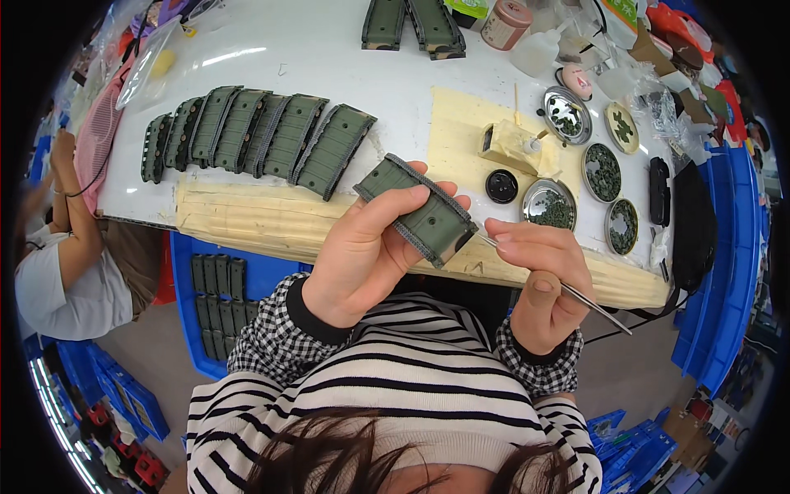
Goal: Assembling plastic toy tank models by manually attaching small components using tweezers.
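Observation:
My left hand (362, 247) is closed around a dark green ribbed plastic part (428, 216), gripping it by its long edges and tilting it over the table's near edge. Metal tweezers (594, 305) are pinched in my right hand (545, 284), their tip against or close to the lower right end of the green part. Whether the tips hold a small piece is too fine to tell. On the table to the left stands a row of several similar green parts (262, 136). Two more green parts (414, 26) lie at the far edge.
Right of my hands sit round metal dishes (550, 204) of small dark green pieces, a black cap (501, 187) and a tape-wrapped block (510, 148). A blue bin (188, 317) of green parts is below left. Another person (74, 272) sits at the left.

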### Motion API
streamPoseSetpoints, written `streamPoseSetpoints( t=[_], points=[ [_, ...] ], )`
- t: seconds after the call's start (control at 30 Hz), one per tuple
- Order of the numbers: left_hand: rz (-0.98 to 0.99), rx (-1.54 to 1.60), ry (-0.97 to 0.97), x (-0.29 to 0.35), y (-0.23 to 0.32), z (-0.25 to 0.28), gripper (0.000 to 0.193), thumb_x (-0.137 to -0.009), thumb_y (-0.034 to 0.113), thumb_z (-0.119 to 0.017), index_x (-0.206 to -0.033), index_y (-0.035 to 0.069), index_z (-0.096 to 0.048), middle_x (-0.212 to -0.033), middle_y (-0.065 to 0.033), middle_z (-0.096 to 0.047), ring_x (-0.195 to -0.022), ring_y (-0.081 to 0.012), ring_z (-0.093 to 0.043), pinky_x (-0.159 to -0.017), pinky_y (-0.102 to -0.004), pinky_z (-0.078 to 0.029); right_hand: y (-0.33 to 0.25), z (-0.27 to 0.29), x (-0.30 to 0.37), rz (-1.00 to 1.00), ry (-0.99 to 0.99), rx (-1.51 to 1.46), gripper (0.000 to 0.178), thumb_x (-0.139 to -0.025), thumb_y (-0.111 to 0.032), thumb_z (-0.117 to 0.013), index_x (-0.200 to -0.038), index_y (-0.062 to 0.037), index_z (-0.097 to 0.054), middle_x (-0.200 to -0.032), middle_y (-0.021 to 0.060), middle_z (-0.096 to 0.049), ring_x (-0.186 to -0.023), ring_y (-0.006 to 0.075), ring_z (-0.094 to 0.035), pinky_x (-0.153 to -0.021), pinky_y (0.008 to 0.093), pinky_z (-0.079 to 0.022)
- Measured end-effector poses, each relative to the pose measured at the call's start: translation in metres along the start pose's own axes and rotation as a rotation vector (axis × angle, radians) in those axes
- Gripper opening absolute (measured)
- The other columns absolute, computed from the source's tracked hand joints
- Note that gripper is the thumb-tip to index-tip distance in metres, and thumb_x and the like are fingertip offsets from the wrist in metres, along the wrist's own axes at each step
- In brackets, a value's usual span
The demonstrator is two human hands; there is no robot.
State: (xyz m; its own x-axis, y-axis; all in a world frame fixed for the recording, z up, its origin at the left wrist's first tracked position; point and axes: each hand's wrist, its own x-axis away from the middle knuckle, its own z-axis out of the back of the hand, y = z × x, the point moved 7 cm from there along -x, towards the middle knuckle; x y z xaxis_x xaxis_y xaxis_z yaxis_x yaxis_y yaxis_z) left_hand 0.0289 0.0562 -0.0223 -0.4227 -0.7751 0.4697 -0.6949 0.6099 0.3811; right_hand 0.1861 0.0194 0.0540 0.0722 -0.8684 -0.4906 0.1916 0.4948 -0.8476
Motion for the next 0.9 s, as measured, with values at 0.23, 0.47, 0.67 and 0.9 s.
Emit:
streamPoseSetpoints(
  t=[0.23, 0.47, 0.67, 0.9],
  points=[
    [-0.006, 0.024, -0.007, -0.0003, -0.0013, -0.0011, 0.033, -0.094, 0.010, -0.056, -0.125, 0.005, -0.046, -0.118, -0.0159, -0.059, -0.116, -0.0294, -0.058, -0.094, -0.0400, -0.053, 0.0010, -0.0026, 0.0000, -0.031, -0.018, 0.012, 0.018, -0.094, -0.010, -0.057, -0.102, 0.0021, -0.068, -0.101, 0.0175, -0.067, -0.096, 0.0256, -0.067, -0.081, 0.0304, -0.053],
    [-0.015, 0.019, 0.004, -0.0008, -0.0010, -0.0010, 0.033, -0.094, 0.010, -0.055, -0.126, 0.006, -0.046, -0.118, -0.0159, -0.058, -0.117, -0.0296, -0.057, -0.095, -0.0404, -0.052, 0.0027, -0.0040, -0.0005, -0.048, -0.028, 0.056, 0.016, -0.093, -0.005, -0.056, -0.101, 0.0023, -0.068, -0.103, 0.0173, -0.067, -0.094, 0.0243, -0.067, -0.080, 0.0297, -0.053],
    [-0.012, 0.036, -0.007, -0.0008, -0.0007, -0.0006, 0.033, -0.094, 0.009, -0.055, -0.125, 0.005, -0.045, -0.118, -0.0157, -0.058, -0.117, -0.0296, -0.057, -0.096, -0.0408, -0.052, 0.0030, -0.0057, -0.0010, -0.042, -0.032, 0.072, 0.016, -0.092, -0.003, -0.057, -0.101, 0.0023, -0.068, -0.103, 0.0172, -0.067, -0.096, 0.0248, -0.067, -0.081, 0.0297, -0.053],
    [-0.012, 0.059, 0.004, -0.0023, -0.0026, 0.0002, 0.031, -0.094, 0.009, -0.056, -0.123, 0.006, -0.047, -0.118, -0.0157, -0.059, -0.117, -0.0297, -0.057, -0.097, -0.0405, -0.051, 0.0029, -0.0057, -0.0016, -0.026, -0.050, 0.106, 0.015, -0.090, -0.002, -0.059, -0.101, 0.0025, -0.068, -0.103, 0.0169, -0.067, -0.096, 0.0258, -0.067, -0.082, 0.0310, -0.054]
  ],
)
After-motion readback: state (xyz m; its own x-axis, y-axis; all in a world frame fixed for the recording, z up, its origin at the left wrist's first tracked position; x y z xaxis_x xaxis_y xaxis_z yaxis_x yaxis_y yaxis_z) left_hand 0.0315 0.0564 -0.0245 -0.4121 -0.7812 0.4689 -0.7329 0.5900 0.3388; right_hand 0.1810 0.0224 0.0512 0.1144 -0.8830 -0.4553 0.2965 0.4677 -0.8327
